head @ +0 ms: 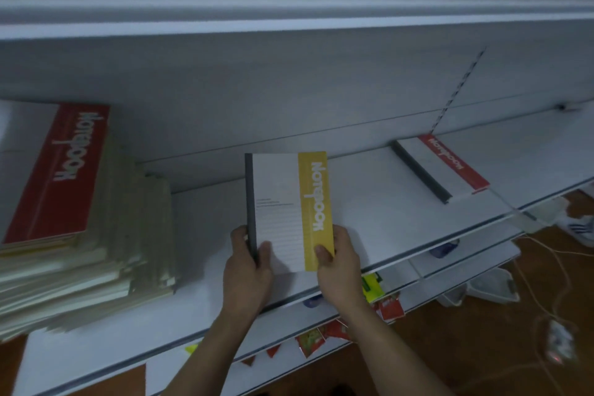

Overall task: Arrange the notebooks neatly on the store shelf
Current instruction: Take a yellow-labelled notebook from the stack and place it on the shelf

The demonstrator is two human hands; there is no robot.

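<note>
Two hands (pixel 247 270) (pixel 340 267), two loose notebooks (pixel 283 202) (pixel 443 167) (one stack (pixel 80 235))

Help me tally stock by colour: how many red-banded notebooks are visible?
2. One red notebook tops the stack at the left of the shelf; the other red notebook lies alone at right. Covers lower in the stack are hidden, so there may be more.

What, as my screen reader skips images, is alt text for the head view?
Two hands hold a yellow notebook by its near end over a white shelf, the left hand at its dark spine, the right hand on its yellow band. A tall stack of notebooks topped by a red one sits at left; a single red notebook lies at right.
</note>
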